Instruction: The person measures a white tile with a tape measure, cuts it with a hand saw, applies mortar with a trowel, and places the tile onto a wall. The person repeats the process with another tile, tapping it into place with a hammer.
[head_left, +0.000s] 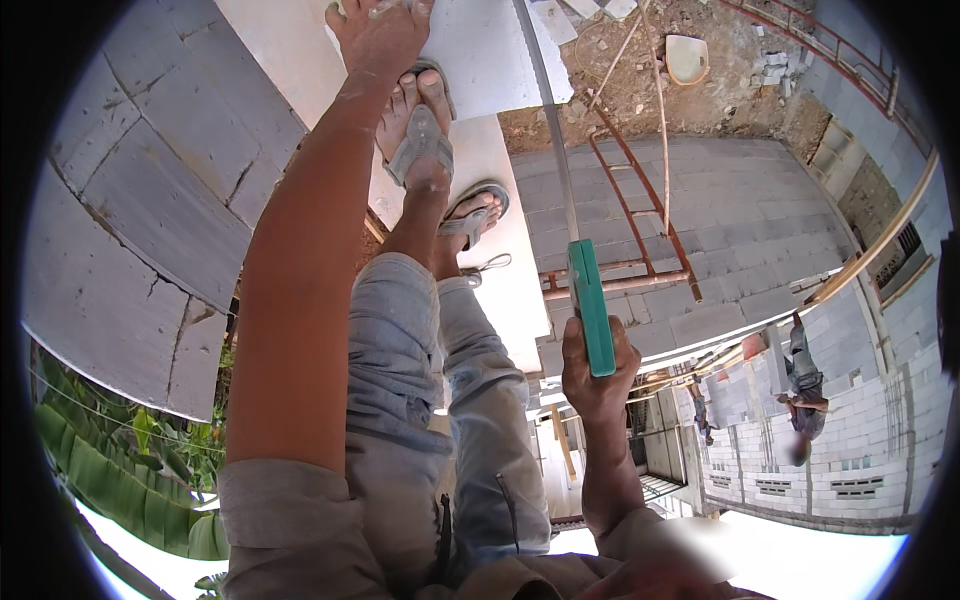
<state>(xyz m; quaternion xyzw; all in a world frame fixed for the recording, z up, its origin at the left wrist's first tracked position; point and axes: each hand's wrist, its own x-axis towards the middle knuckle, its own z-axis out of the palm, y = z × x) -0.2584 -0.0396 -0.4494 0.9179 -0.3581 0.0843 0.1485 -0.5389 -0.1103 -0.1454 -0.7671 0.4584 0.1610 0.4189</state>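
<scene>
In my right hand (600, 375) is a hand saw (592, 300), its green handle gripped by my fingers and its long thin blade stretching away to the top edge of the view. The blade passes over the right part of a white board (490, 65); whether its teeth sit in the board cannot be made out. My left hand (385, 35), dusted white, rests on the board at the top left with its fingers apart. Beside it my sandalled left foot (420, 140) presses on the board. My other foot (475, 215) stands on a pale plank just behind.
A grey block wall (170, 130) rises on the left, with banana leaves (130, 470) below it. To the right stand a rusty metal frame (645, 215) and block walling (760, 200). A pale basin (687, 60) lies on the dirt. Another person (803, 385) is far off at right.
</scene>
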